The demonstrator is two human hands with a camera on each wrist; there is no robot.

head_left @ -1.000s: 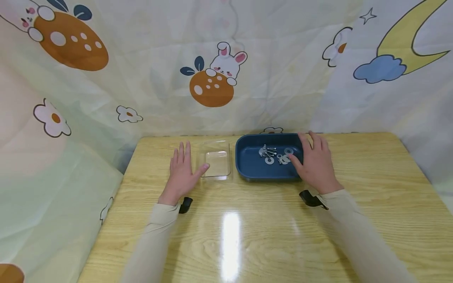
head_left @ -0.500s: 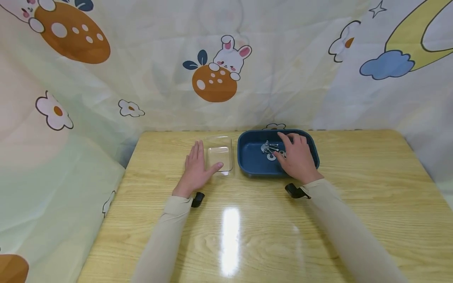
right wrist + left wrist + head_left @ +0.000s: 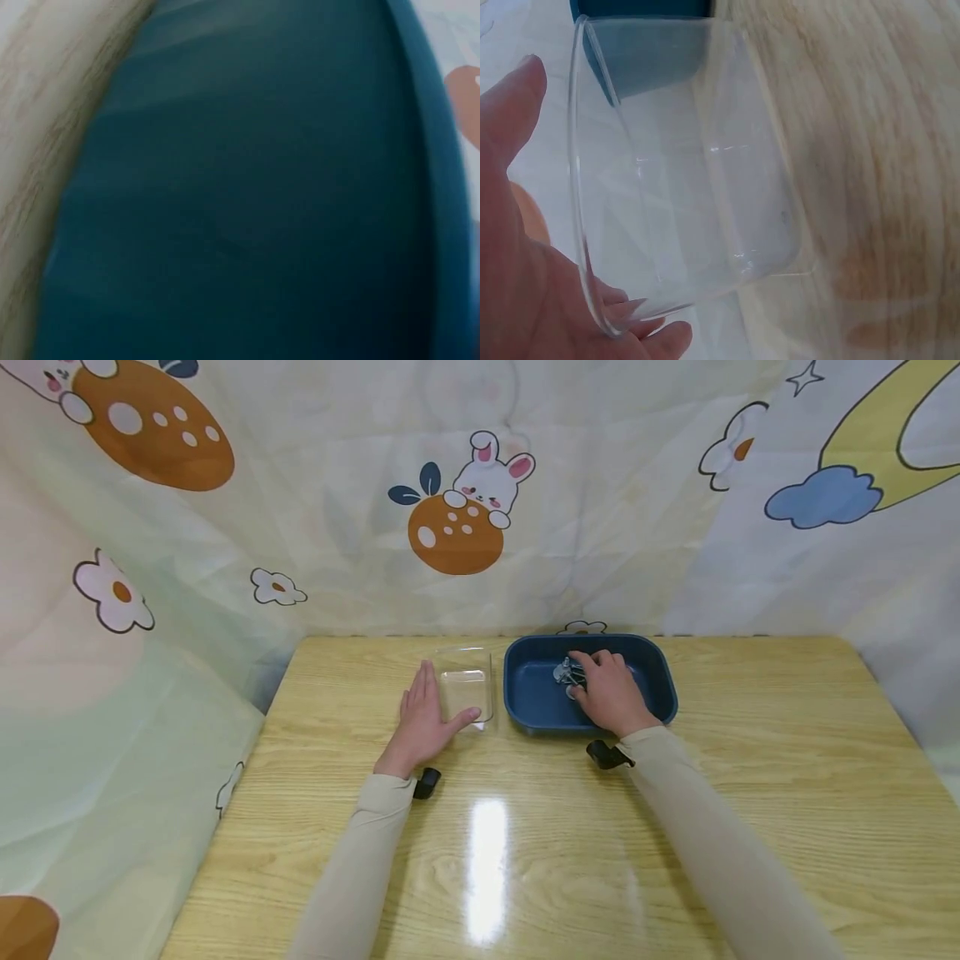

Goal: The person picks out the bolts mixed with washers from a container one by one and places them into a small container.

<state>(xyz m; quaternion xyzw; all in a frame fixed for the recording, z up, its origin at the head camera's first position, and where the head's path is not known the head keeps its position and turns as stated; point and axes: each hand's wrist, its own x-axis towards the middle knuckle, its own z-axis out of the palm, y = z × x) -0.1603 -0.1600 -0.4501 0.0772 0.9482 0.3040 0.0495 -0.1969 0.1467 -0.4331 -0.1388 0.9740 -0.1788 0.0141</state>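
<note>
My left hand (image 3: 420, 731) lies along the left side of a clear plastic box (image 3: 459, 700), its fingers straight and the thumb over the near edge. In the left wrist view, the fingers reach around the box's outer wall, below its rim. My right hand (image 3: 613, 695) is down inside a dark blue tray (image 3: 528, 693), thumb and index finger spread on either side of a small heap of screws (image 3: 567, 672). A washer (image 3: 572, 692) shows by the thumb. The hand hides the other washers. The right wrist view is filled by the blue tray's wall, with no fingers visible.
The box and tray stand side by side at the back of a light wooden table (image 3: 555, 843). Behind them hangs a patterned cloth (image 3: 345, 527). A black wrist camera (image 3: 609, 755) sits under the right wrist, close to the tray's near edge.
My right hand has moved left from the tray's right edge to the screws inside it. My left hand has come right, up against the clear box. The head view has shifted slightly.
</note>
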